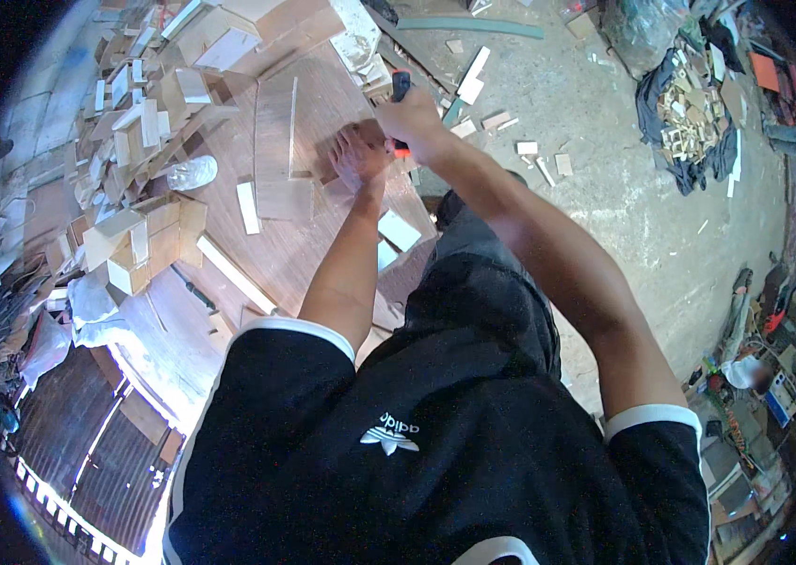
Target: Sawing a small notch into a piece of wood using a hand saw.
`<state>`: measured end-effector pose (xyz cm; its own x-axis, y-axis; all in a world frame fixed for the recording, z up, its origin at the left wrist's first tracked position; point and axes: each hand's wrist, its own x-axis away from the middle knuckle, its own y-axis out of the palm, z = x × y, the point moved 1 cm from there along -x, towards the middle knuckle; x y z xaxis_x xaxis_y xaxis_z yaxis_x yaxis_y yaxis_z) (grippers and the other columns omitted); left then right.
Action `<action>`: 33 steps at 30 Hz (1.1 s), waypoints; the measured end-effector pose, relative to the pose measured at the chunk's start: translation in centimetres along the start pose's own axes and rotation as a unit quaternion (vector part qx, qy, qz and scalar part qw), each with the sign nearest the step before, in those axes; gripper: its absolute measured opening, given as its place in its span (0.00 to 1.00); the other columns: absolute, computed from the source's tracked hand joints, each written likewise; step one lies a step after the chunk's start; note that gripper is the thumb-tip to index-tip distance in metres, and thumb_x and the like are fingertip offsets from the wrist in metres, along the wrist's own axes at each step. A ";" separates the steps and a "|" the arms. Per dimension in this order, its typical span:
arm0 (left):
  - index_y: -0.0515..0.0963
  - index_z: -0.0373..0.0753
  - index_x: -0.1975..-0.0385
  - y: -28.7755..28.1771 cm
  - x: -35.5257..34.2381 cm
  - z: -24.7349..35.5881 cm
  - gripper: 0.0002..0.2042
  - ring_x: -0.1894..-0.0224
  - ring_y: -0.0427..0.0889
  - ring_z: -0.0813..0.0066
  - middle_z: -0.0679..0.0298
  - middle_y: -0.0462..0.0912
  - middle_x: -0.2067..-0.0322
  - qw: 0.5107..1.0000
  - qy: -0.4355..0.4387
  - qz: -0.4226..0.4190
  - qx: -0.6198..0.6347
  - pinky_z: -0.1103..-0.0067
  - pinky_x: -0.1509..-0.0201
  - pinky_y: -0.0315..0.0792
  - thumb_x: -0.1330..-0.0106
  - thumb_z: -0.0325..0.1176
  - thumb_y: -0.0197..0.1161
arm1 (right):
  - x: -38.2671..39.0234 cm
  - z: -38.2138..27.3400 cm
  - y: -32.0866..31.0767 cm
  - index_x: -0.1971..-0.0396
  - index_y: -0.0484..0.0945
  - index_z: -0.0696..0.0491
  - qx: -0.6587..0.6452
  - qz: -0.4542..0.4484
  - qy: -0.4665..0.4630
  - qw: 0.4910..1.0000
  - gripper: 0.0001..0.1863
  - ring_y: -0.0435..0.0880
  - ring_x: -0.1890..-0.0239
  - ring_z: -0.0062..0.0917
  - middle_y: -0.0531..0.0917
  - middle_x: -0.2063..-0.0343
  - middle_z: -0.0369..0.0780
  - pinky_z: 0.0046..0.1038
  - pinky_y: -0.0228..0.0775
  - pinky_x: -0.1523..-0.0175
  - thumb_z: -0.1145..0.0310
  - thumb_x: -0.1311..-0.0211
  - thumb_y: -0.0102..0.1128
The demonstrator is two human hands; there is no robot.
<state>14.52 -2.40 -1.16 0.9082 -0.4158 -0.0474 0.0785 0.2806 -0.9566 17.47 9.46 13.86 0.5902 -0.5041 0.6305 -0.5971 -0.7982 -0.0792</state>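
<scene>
My right hand (414,122) is closed around a black tool with red ends (402,85), whose working part I cannot make out. Beside it, my left hand (357,158) lies flat with fingers stretched out, pressing down at the right edge of the wooden worktable (228,179). Just left of that hand rests a flat thin wooden board (273,132). A narrow pale strip (248,208) lies on the tabletop nearby, and two white-faced offcuts (400,230) sit below my left wrist.
Wooden box-like pieces (139,122) are heaped at the table's left, near a clear plastic container (192,173). An open wooden box (172,231) stands closer to me. Scraps (527,148) litter the concrete floor, with a dark sack of offcuts (694,113) at right.
</scene>
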 end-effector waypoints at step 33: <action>0.68 0.38 0.50 1.5 0.5 -2.4 0.32 0.46 0.70 0.57 0.53 0.73 0.51 0.997 -0.001 0.015 0.075 0.65 0.39 0.59 0.57 0.45 0.67 | 0.1 -3.0 1.2 0.85 0.75 0.63 0.173 -0.156 -0.044 0.971 0.10 0.77 0.87 0.28 0.78 0.85 0.45 0.31 0.66 0.83 0.72 0.55 0.53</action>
<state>14.11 -4.28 -3.30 0.9120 -0.4032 -0.0750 0.1109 0.4187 -0.9013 15.15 9.44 16.19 0.7664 -0.2329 0.5986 -0.1712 -0.9723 -0.1591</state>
